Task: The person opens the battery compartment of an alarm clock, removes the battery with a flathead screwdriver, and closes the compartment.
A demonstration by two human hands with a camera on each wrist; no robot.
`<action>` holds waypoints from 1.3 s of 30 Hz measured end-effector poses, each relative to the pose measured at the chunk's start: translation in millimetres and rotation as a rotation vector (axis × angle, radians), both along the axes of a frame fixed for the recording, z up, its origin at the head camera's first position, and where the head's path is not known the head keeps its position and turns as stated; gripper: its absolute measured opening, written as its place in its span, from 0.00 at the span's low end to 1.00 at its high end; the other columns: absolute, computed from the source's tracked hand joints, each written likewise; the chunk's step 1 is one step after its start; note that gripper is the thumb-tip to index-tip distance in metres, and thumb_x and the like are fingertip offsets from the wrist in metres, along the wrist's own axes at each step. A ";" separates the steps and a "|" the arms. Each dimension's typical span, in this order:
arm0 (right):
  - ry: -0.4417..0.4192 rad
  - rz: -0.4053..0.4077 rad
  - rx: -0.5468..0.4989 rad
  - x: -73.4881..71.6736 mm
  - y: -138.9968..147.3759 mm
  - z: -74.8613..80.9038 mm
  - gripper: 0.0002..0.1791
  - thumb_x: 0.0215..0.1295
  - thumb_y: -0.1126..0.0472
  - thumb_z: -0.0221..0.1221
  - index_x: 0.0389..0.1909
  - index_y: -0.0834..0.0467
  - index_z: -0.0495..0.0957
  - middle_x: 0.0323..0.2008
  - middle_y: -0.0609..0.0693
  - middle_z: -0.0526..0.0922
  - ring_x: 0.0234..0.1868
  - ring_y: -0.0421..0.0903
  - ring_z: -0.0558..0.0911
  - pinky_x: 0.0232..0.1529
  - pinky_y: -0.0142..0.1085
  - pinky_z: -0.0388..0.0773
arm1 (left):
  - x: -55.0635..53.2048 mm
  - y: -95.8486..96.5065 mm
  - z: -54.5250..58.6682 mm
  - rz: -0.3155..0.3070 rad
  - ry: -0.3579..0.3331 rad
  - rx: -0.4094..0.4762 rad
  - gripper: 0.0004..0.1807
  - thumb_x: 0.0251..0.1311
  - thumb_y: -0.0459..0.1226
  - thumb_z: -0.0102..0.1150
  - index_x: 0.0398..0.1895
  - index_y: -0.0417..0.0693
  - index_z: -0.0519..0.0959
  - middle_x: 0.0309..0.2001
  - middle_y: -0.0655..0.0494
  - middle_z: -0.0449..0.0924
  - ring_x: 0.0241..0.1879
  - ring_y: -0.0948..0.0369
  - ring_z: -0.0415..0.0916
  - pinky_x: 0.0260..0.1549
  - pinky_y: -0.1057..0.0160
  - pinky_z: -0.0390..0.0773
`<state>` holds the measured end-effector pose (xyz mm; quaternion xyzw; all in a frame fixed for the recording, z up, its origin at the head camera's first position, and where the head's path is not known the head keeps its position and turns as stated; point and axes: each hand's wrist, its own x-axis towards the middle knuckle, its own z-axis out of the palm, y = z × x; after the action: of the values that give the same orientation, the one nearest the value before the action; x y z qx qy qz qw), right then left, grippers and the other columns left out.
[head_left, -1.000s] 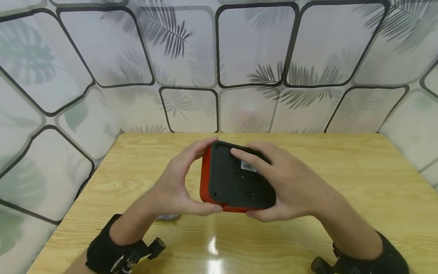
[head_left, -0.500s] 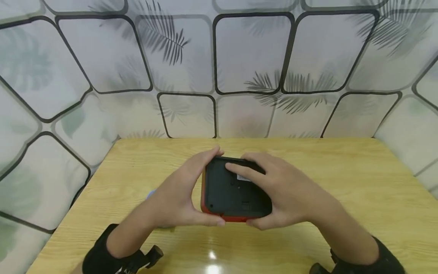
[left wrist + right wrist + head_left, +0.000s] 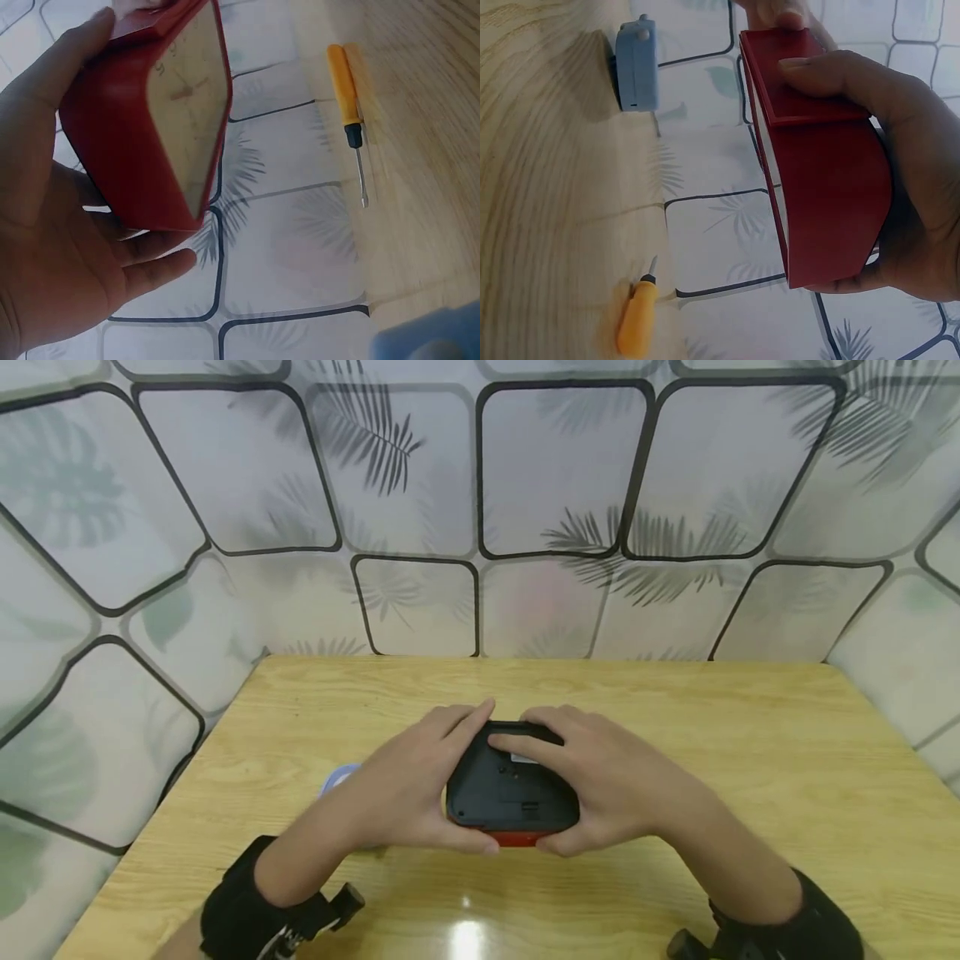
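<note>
Both hands hold a red clock with its black back turned up towards the head camera. My left hand grips its left side, thumb along the lower edge and fingers at the top corner. On the other side my right hand grips it, thumb at the lower edge and a finger stretched across the back near a white label. The pale dial with its hands and numerals shows in the left wrist view, facing away from me. In the right wrist view the right thumb presses the red casing.
A screwdriver with a yellow handle lies on the wooden table; the head view hides it. A small light-blue object stands on the table, partly behind my left forearm in the head view. A patterned wall covering rises behind the table.
The clock has come down lower and its back now tilts further away from the head camera. Both hands have moved with it, keeping their grip. More of the light-blue object shows by the left forearm.
</note>
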<state>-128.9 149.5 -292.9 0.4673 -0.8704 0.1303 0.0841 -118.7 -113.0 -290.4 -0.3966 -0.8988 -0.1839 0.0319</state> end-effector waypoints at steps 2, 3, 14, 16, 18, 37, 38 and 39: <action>-0.035 -0.019 0.030 -1.3 -3.1 -4.0 0.57 0.39 0.34 0.74 0.74 0.42 0.64 0.64 0.51 0.71 0.57 0.48 0.75 0.53 0.48 0.77 | -1.1 0.8 -1.0 0.004 -0.010 -0.052 0.66 0.44 0.68 0.69 0.79 0.43 0.51 0.72 0.48 0.62 0.67 0.54 0.66 0.59 0.53 0.75; -0.051 -0.029 0.048 -2.0 -4.9 -6.0 0.57 0.39 0.34 0.74 0.74 0.43 0.63 0.64 0.51 0.70 0.56 0.48 0.75 0.52 0.47 0.77 | -1.6 1.3 -1.9 0.005 -0.015 -0.083 0.65 0.45 0.68 0.68 0.79 0.42 0.52 0.72 0.47 0.62 0.66 0.54 0.67 0.59 0.53 0.76; -0.245 -0.096 0.219 -4.4 -15.3 -24.0 0.58 0.41 0.33 0.73 0.75 0.44 0.60 0.67 0.51 0.68 0.58 0.49 0.73 0.53 0.48 0.75 | -3.5 15.4 -19.8 0.044 -0.046 -0.310 0.64 0.41 0.69 0.68 0.75 0.38 0.59 0.67 0.44 0.67 0.61 0.51 0.71 0.56 0.55 0.77; -0.284 -0.105 0.242 -4.6 -16.0 -26.3 0.59 0.41 0.33 0.73 0.76 0.44 0.59 0.67 0.52 0.67 0.58 0.50 0.73 0.53 0.49 0.75 | -4.1 18.1 -23.3 0.040 -0.050 -0.341 0.64 0.41 0.69 0.67 0.75 0.38 0.60 0.67 0.45 0.68 0.60 0.52 0.72 0.56 0.55 0.77; -0.323 -0.114 0.264 -4.2 -16.6 -28.8 0.59 0.41 0.34 0.74 0.76 0.43 0.59 0.67 0.52 0.66 0.59 0.51 0.73 0.53 0.49 0.75 | -4.4 20.1 -26.8 0.035 -0.061 -0.370 0.64 0.41 0.70 0.67 0.74 0.38 0.60 0.66 0.45 0.69 0.58 0.53 0.73 0.54 0.55 0.77; -0.425 -0.192 0.387 -6.4 -24.1 -40.6 0.66 0.33 0.33 0.78 0.76 0.45 0.57 0.71 0.54 0.63 0.60 0.52 0.72 0.52 0.50 0.77 | -10.8 29.0 -50.8 0.051 -0.084 -0.425 0.67 0.31 0.70 0.74 0.72 0.38 0.63 0.63 0.47 0.70 0.56 0.55 0.73 0.50 0.58 0.80; -0.434 -0.195 0.389 -6.5 -23.8 -40.9 0.66 0.33 0.32 0.78 0.76 0.45 0.56 0.71 0.53 0.63 0.59 0.52 0.73 0.52 0.49 0.77 | -10.9 29.6 -51.8 0.052 -0.089 -0.421 0.68 0.31 0.70 0.74 0.72 0.38 0.63 0.63 0.48 0.70 0.56 0.55 0.73 0.51 0.59 0.80; -0.449 -0.200 0.390 -6.7 -23.3 -40.9 0.67 0.33 0.32 0.78 0.76 0.44 0.56 0.71 0.53 0.63 0.59 0.51 0.73 0.52 0.49 0.77 | -11.1 29.9 -52.7 0.051 -0.097 -0.416 0.68 0.30 0.70 0.75 0.72 0.38 0.62 0.63 0.48 0.70 0.57 0.55 0.73 0.52 0.59 0.79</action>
<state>-135.6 126.2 -333.7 0.3462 -0.9175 0.0520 -0.1890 -129.8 -83.1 -343.1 -0.3623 -0.9277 -0.0122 -0.0891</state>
